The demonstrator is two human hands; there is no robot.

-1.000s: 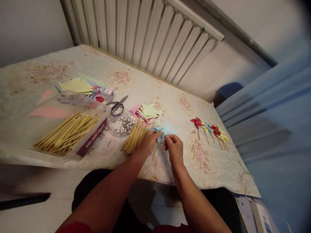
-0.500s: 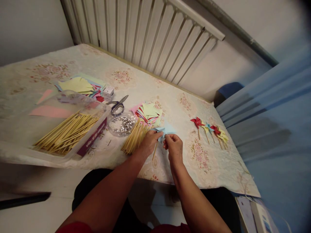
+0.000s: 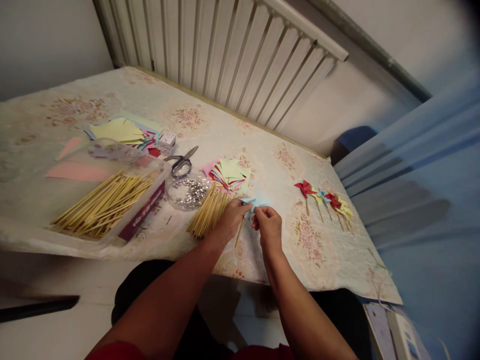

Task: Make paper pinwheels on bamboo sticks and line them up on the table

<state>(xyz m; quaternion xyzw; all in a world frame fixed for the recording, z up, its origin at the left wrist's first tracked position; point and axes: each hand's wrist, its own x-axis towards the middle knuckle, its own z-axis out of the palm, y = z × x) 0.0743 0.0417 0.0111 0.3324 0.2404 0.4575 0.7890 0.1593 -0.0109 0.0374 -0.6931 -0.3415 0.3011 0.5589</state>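
Light-blue paper (image 3: 258, 201), folded like a pinwheel, is pinched between my two hands over the front of the table. My left hand (image 3: 233, 216) grips its left side, fingers closed. From the right, my right hand (image 3: 267, 223) has its fingers curled and pressed together at the paper's edge. A thin wooden stick (image 3: 239, 234) slants down below the paper, its upper end hidden. Just left of my left hand lies a bundle of wooden sticks (image 3: 207, 212). Behind it sits a pile of cut coloured paper (image 3: 229, 175).
A clear plastic box (image 3: 165, 175) with many sticks stands left. Beside it are a round tub of metal pins (image 3: 187, 193), scissors (image 3: 182, 162), a small white box (image 3: 167, 142) and more paper sheets (image 3: 118, 131). Several pinwheels on sticks (image 3: 324, 197) lie right, near a blue curtain (image 3: 416, 185).
The blue paper's right flap shows less than before, seemingly folded inward towards my right fingers. Both hands have hardly moved.
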